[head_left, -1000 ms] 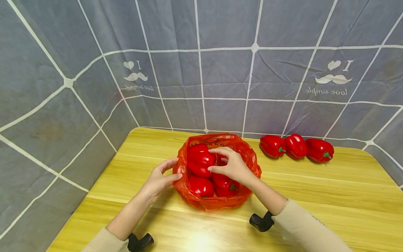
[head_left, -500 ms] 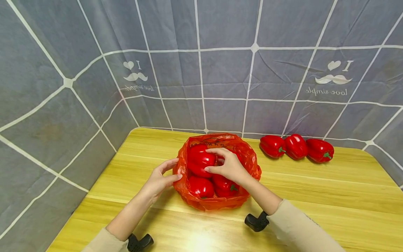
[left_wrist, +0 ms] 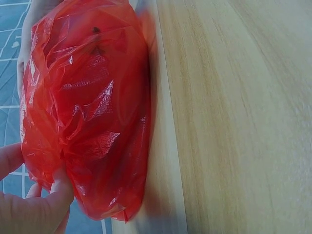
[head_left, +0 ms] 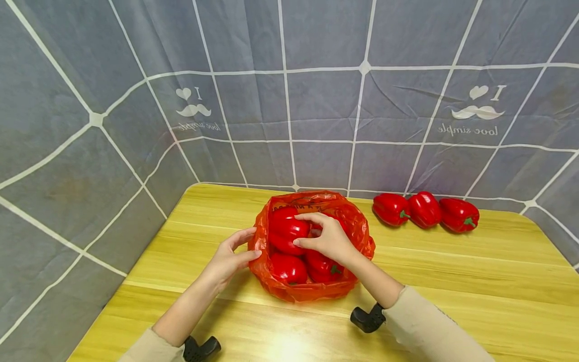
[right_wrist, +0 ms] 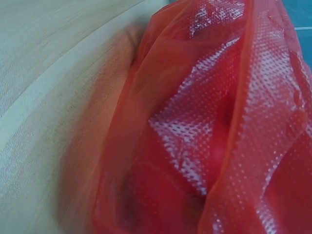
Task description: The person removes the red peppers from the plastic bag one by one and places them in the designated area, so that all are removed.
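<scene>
In the head view, a red plastic bag stands on the table with its mouth wide, holding several red bell peppers. My left hand holds the bag's left side, thumb and fingers against the plastic. Inside the mouth, my right hand grips a bell pepper at the left, its thumb and forefinger on the skin. Below it lie another bell pepper and one with a green stem. The left wrist view has the left thumb on the bag; in the right wrist view the bag hides the right hand.
Three red bell peppers sit in a row at the table's back right: a left one, a middle one and a right one. A grey curtain with white lines hangs behind the wooden table.
My right hand has shifted slightly left, with its thumb and forefinger further over the bell pepper. The left hand and the bag have stayed in place.
</scene>
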The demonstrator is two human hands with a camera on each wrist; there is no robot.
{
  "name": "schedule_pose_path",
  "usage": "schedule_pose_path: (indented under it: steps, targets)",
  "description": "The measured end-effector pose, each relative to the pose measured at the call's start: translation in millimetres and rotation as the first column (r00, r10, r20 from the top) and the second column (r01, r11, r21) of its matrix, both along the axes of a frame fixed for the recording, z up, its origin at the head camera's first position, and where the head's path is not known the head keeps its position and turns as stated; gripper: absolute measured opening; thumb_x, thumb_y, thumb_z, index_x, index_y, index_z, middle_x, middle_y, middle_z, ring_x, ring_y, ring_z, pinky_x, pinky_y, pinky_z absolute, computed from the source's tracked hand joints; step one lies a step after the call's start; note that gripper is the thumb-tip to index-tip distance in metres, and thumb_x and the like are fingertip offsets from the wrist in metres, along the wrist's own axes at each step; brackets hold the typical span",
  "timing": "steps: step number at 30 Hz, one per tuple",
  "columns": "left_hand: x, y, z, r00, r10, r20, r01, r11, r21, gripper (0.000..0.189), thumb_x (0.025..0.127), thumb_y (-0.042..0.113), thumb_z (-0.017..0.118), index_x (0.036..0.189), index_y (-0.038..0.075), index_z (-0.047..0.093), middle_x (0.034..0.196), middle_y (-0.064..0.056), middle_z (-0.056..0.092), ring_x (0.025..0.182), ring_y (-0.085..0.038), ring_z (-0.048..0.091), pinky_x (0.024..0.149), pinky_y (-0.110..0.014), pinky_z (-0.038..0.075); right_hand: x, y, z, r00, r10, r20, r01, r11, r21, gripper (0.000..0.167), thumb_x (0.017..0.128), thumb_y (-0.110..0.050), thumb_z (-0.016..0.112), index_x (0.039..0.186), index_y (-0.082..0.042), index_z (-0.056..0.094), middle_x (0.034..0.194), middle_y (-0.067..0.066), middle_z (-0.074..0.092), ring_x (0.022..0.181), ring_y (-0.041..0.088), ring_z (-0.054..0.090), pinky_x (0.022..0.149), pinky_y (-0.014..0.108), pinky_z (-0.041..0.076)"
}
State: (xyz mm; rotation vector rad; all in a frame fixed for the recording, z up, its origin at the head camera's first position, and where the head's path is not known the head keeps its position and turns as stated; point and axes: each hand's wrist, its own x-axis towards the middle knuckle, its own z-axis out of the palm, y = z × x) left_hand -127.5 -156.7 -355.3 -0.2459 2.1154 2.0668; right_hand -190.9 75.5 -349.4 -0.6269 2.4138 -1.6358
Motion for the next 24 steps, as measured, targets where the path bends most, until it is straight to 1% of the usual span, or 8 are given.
schedule_pose_path:
  steps: [7,12,17,20,24]
  targets:
    - [0.2,0.4,0.0,1.000,-0.001,-0.001,0.001,1.000,0.000,0.054,0.083,-0.003,0.061,0.134,0.003,0.045,0.135,-0.016,0.038,0.114,-0.030,0.046,0.083,-0.032,0.051,0.6,1.6,1.9,0.999,0.005,0.032,-0.004,1.000,-0.030,0.051,0.073,-0.012,0.079,0.121,-0.007,0.062,0.124,0.008,0.056,0.099,0.027,0.061,0.083,0.035,0.052]
    - [0.8,0.8,0.0,1.000,0.002,0.003,-0.002,1.000,0.003,0.054,0.083,-0.004,0.061,0.134,0.003,0.045,0.135,-0.016,0.038,0.111,-0.029,0.048,0.083,-0.031,0.052,1.1,3.6,2.4,0.999,0.015,0.042,-0.013,0.999,-0.041,0.051,0.074,-0.012,0.079,0.121,-0.006,0.061,0.124,0.010,0.056,0.101,0.029,0.061,0.083,0.037,0.052]
    - [0.9,0.8,-1.8,1.000,0.001,0.004,-0.001,1.000,0.000,0.054,0.083,-0.003,0.061,0.134,0.003,0.045,0.135,-0.016,0.038,0.112,-0.030,0.047,0.082,-0.030,0.052,1.4,6.1,4.4,0.999,0.014,0.050,-0.011,0.999,-0.050,0.051,0.074,-0.013,0.079,0.121,-0.008,0.061,0.125,0.010,0.055,0.103,0.030,0.059,0.082,0.037,0.052]
    - [0.4,0.4,-2.8,1.000,-0.004,-0.001,0.004,1.000,0.001,0.055,0.083,-0.003,0.061,0.135,0.002,0.044,0.136,-0.017,0.038,0.112,-0.030,0.048,0.081,-0.029,0.052,1.0,7.7,7.2,0.998,0.012,0.062,-0.008,0.999,-0.054,0.052,0.074,-0.013,0.079,0.122,-0.010,0.061,0.126,0.008,0.054,0.105,0.029,0.059,0.082,0.037,0.052]
    - [-0.5,-0.4,-3.4,1.000,-0.012,-0.007,0.012,1.000,0.004,0.055,0.083,-0.004,0.060,0.135,0.002,0.043,0.136,-0.018,0.037,0.112,-0.030,0.048,0.081,-0.028,0.052,1.4,12.1,12.6,0.999,0.004,0.054,-0.001,0.999,-0.053,0.053,0.074,-0.015,0.079,0.123,-0.011,0.061,0.127,0.005,0.054,0.107,0.026,0.057,0.083,0.037,0.052]
